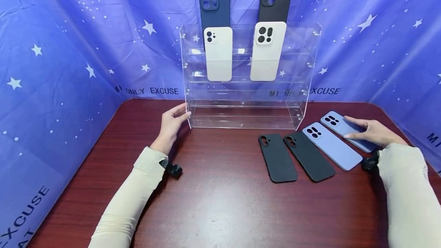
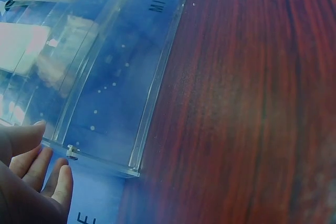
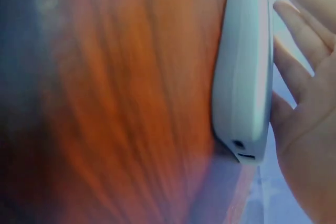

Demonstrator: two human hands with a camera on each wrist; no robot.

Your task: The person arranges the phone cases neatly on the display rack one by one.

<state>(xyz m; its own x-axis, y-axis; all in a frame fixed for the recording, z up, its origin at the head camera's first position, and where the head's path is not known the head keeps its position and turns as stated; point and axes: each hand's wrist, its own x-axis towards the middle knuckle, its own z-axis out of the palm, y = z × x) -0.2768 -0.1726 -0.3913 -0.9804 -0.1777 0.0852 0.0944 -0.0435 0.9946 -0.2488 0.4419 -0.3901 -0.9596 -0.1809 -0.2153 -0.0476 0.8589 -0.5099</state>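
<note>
The rack [image 1: 241, 100] is set near the middle of the back edge of the desk [image 1: 220, 202]. Its left side panel is touched by the left hand [image 1: 170, 122] — thumb at the front edge, fingers along the outside, all held apart and relaxed. By the right hand [image 1: 375, 131], near the desk's right edge, the outer blue case [image 1: 349, 127] is pinched across its width between thumb and fingers; whether it is raised off the desk cannot be told.

Just beside it, the inner blue case [image 1: 335, 148] is laid aslant, followed toward the desk's middle by two black cases, one slanted [image 1: 309, 156] and one more upright [image 1: 278, 158] to the view. All four are laid with camera holes toward the back edge.

On the rack, two white cases are stood in front, left [image 1: 219, 58] and right [image 1: 267, 58]. Behind them, higher up, a navy case [image 1: 220, 16] and a dark case [image 1: 279, 8] are propped — their lower parts partly covered. Behind the desk a starry curtain [image 1: 148, 3] is hung.
</note>
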